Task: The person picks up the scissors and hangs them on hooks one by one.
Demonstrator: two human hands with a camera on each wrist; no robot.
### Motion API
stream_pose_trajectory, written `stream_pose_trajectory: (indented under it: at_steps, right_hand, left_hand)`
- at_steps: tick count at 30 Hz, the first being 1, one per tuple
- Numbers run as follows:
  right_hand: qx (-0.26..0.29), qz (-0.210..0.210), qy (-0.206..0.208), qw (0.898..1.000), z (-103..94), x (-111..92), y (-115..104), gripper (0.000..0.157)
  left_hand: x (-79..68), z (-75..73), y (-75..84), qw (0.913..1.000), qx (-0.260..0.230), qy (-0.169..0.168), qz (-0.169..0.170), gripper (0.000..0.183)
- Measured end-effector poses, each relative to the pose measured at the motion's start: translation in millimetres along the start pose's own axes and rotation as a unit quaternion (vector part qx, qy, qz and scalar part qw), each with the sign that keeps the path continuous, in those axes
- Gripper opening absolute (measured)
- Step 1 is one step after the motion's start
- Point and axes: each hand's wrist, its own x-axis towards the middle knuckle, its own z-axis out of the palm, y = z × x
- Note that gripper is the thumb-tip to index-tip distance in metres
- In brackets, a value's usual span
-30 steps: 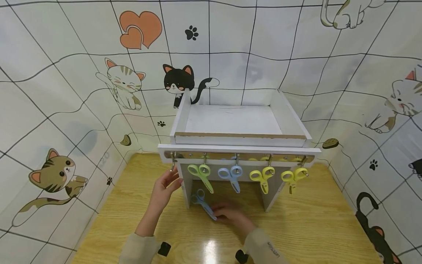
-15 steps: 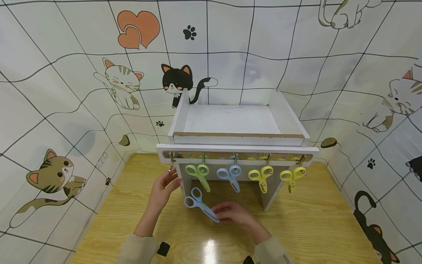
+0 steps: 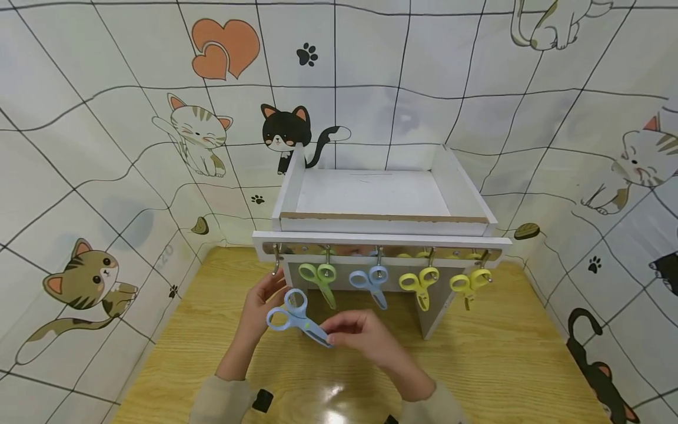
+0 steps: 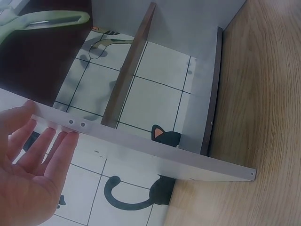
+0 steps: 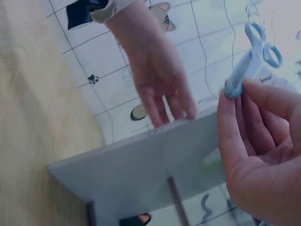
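My right hand [image 3: 365,338] pinches a pair of light blue scissors [image 3: 298,313] by the blade tip between thumb and fingers. Their handle loops point up and left, in front of the left hand. In the right wrist view the scissors [image 5: 249,61] rise above the fingertips. My left hand [image 3: 256,318] holds the front edge of the white rack's left side panel [image 4: 136,143], thumb on one side and fingers on the other. A bare metal hook [image 3: 276,259] is just above it. Green scissors [image 3: 321,280], blue scissors [image 3: 371,284] and two yellow pairs [image 3: 420,285] hang from the other hooks.
The white rack [image 3: 381,240] stands on a wooden table [image 3: 503,353] and has an open tray [image 3: 371,191] on top. Walls with printed cats and grid lines [image 3: 371,53] enclose the back and sides.
My right hand has lifted the blue scissors from under the rack, up and to the left, toward the leftmost hook. The left hand has stayed on the side panel.
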Motion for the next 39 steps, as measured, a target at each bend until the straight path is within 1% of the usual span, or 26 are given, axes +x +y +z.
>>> stream_pose_trajectory:
  at_steps: [1, 2, 3, 5, 7, 8, 9, 10, 12, 13, 14, 16, 19, 23, 26, 30, 32, 35, 37, 39]
  right_hand:
    - [-0.002, -0.005, 0.014, 1.0, 3.7, 2, -4, 0.033]
    - [-0.006, -0.01, 0.026, 1.0, 7.2, 4, -7, 0.032]
    - [-0.007, -0.014, 0.037, 0.999, 10.5, 7, -10, 0.031]
    - [-0.017, -0.019, 0.059, 0.998, 16.1, 13, -13, 0.028]
    - [-0.026, -0.023, 0.076, 0.996, 20.5, 20, -15, 0.026]
    - [-0.032, -0.026, 0.082, 0.996, 22.2, 24, -15, 0.025]
    - [-0.039, -0.026, 0.088, 0.995, 23.8, 27, -15, 0.025]
    - [-0.046, -0.026, 0.093, 0.994, 25.1, 30, -14, 0.024]
    - [-0.056, -0.025, 0.102, 0.993, 27.3, 34, -11, 0.023]
    - [-0.062, -0.025, 0.106, 0.992, 27.9, 35, -8, 0.022]
    - [-0.067, -0.025, 0.109, 0.992, 28.6, 36, -6, 0.022]
    - [-0.071, -0.024, 0.114, 0.991, 29.6, 36, -3, 0.021]
    - [-0.08, -0.026, 0.114, 0.99, 29.8, 34, 2, 0.02]
    - [-0.098, -0.026, 0.097, 0.99, 26.4, 30, 8, 0.02]
    - [-0.109, -0.012, 0.087, 0.99, 19.3, 23, 18, 0.021]
    - [-0.121, 0.021, 0.083, 0.989, 1.3, 6, 36, 0.022]
    - [-0.137, 0.034, 0.081, 0.987, -11.2, -3, 46, 0.023]
    - [-0.167, 0.047, 0.076, 0.982, -32.1, -19, 58, 0.025]
    - [-0.176, 0.065, 0.079, 0.979, -47.0, -30, 61, 0.026]
    - [-0.189, 0.072, 0.081, 0.976, -63.6, -41, 61, 0.027]
  left_hand:
    - [-0.2, 0.2, 0.1, 1.0, 0.002, 0.004, 0.0, 0.048]
    - [-0.5, -0.2, -1.0, 0.9998, -0.014, 0.002, 0.01, 0.049]
    - [-0.7, -0.7, -1.3, 0.9997, -0.017, 0.003, 0.015, 0.048]
    - [-0.6, -0.9, -0.7, 0.9998, -0.004, 0.008, 0.018, 0.047]
    - [-0.5, -0.6, -0.1, 0.9998, -0.005, 0.009, 0.017, 0.045]
    - [-0.1, -0.6, -0.7, 0.9997, 0.0, 0.01, 0.025, 0.042]
    - [0.3, 0.0, -0.5, 0.9994, 0.024, 0.017, 0.019, 0.037]
    - [0.6, 0.6, -1.0, 0.9991, 0.034, 0.019, 0.019, 0.033]
    - [0.8, 1.7, -3.1, 0.9988, 0.037, 0.021, 0.026, 0.026]
    - [0.4, 2.0, -3.7, 0.9983, 0.042, 0.027, 0.029, 0.025]
    - [0.1, 2.1, -4.2, 0.9983, 0.043, 0.025, 0.031, 0.024]
    - [-0.1, 2.2, -5.1, 0.9981, 0.045, 0.019, 0.037, 0.023]
    - [0.1, 2.3, -4.8, 0.9984, 0.042, 0.013, 0.036, 0.026]
    - [1.3, 3.5, -3.3, 0.999, 0.041, 0.013, 0.01, 0.035]
    - [1.5, 4.4, -3.0, 0.9993, 0.037, 0.009, -0.001, 0.042]
    - [0.0, 4.0, -5.0, 0.9992, 0.039, -0.01, 0.007, 0.037]
    - [-1.0, 2.5, -6.5, 0.9987, 0.048, -0.015, 0.009, 0.032]
    - [-2.1, -1.0, -8.9, 0.998, 0.062, -0.011, 0.013, 0.029]
    - [-2.4, -4.0, -10.6, 0.9975, 0.068, -0.009, 0.015, 0.027]
    - [-2.0, -7.8, -12.5, 0.9973, 0.07, -0.013, 0.015, 0.026]
